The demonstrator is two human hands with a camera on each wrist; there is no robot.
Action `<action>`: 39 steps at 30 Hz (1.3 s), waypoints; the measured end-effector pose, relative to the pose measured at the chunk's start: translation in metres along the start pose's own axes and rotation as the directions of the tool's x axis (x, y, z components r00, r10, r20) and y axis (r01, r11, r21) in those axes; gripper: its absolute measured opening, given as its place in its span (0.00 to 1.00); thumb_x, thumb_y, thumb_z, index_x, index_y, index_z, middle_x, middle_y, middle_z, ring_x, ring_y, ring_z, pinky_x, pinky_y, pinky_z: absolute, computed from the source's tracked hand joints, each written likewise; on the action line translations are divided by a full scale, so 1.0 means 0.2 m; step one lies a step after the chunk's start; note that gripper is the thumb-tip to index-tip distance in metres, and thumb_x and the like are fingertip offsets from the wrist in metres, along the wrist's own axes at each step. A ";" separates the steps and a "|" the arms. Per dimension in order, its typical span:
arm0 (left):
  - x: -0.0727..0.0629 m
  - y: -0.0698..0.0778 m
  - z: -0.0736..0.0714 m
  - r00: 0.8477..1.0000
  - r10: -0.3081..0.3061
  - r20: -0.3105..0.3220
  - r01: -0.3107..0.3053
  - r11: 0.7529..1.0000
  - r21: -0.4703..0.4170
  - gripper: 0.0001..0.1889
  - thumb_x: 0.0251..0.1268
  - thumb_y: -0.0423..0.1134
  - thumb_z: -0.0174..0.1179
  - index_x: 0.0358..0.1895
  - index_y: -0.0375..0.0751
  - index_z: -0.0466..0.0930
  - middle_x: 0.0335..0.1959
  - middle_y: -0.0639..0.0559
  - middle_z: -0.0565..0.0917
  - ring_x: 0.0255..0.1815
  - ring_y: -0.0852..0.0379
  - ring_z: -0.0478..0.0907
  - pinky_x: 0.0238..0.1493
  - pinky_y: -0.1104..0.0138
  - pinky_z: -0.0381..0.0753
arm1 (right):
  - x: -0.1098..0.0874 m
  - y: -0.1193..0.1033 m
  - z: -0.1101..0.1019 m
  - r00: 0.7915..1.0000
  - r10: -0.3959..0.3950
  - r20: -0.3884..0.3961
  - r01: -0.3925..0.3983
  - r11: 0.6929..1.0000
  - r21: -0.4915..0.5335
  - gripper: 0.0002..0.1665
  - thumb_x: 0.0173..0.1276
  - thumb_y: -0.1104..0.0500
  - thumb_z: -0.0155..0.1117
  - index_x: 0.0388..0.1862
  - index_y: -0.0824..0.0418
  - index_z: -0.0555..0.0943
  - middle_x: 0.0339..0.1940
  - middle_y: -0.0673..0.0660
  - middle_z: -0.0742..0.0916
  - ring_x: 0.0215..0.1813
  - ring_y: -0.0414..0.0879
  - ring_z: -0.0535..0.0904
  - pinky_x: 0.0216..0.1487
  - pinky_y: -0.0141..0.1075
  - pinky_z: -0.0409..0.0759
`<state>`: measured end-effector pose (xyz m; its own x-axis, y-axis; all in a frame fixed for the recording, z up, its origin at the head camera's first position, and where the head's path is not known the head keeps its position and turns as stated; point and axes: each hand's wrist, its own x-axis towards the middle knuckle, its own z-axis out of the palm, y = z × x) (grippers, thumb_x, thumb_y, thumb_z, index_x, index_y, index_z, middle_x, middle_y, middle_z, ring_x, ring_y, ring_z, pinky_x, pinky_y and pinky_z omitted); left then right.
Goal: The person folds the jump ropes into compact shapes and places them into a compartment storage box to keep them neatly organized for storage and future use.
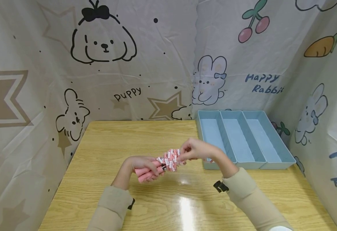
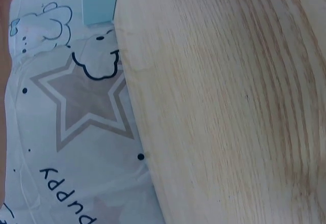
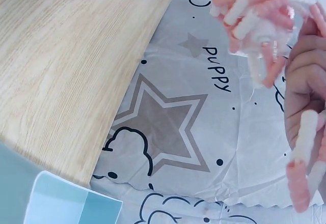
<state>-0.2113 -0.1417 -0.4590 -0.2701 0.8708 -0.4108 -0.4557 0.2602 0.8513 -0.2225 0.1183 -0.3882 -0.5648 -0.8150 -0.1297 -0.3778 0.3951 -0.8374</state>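
Observation:
A jump rope with pink and white beads (image 1: 170, 159) is gathered into a bundle above the wooden table. My left hand (image 1: 146, 165) grips its two pink handles (image 1: 145, 175), with the thumb across the top. At the other end of the bundle, my right hand (image 1: 192, 149) pinches a beaded strand between thumb and fingers. The right wrist view shows the wound beads (image 3: 254, 18) beside the curled fingers of that hand (image 3: 305, 76). Below them hangs a loose beaded end (image 3: 299, 183). Only a sliver of skin shows at the left wrist view's edge.
A light blue tray (image 1: 205, 165) with three long compartments stands at the table's back right, just beyond my right forearm. Printed cloth (image 1: 162, 70) walls in the back and sides of the wooden table (image 1: 113, 138).

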 end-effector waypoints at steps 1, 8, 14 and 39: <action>0.00 0.00 0.00 1.000 0.003 0.015 -0.003 1.000 -0.003 0.09 0.55 0.30 0.47 0.40 0.31 0.68 0.20 0.51 0.73 0.17 0.62 0.68 0.19 0.71 0.71 | 0.00 0.00 0.00 1.000 0.004 -0.025 -0.004 1.000 0.005 0.12 0.60 0.54 0.64 0.22 0.59 0.81 0.13 0.50 0.75 0.14 0.36 0.60 0.17 0.26 0.60; -0.03 0.06 0.07 0.995 0.034 0.095 -0.033 0.999 -0.010 0.08 0.55 0.31 0.47 0.38 0.35 0.69 0.20 0.53 0.72 0.17 0.63 0.67 0.20 0.74 0.69 | 0.03 -0.04 0.00 0.993 0.008 -0.114 -0.005 1.000 0.026 0.09 0.55 0.56 0.68 0.23 0.61 0.81 0.19 0.50 0.81 0.16 0.37 0.69 0.17 0.26 0.64; -0.01 0.07 0.10 0.990 0.022 0.138 -0.020 1.000 -0.019 0.08 0.54 0.32 0.47 0.38 0.36 0.69 0.20 0.53 0.71 0.16 0.63 0.67 0.18 0.74 0.68 | 0.06 -0.07 0.00 0.987 -0.067 -0.145 0.068 0.998 0.006 0.10 0.52 0.59 0.70 0.22 0.62 0.78 0.18 0.50 0.79 0.19 0.40 0.71 0.18 0.28 0.70; 0.01 0.07 0.13 0.961 0.021 0.275 -0.012 0.999 -0.033 0.08 0.53 0.29 0.45 0.37 0.38 0.70 0.20 0.54 0.71 0.18 0.63 0.66 0.20 0.73 0.67 | 0.15 -0.01 0.04 0.673 -0.700 -0.237 0.550 0.689 -0.473 0.16 0.49 0.66 0.70 0.15 0.57 0.70 0.16 0.49 0.74 0.19 0.35 0.66 0.20 0.19 0.67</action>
<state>-0.1965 -0.1247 -0.4398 -0.0356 0.9571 -0.2875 -0.4799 0.2360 0.8450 -0.2324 0.0900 -0.3945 -0.2898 -0.7247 0.6252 -0.9175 0.0244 -0.3970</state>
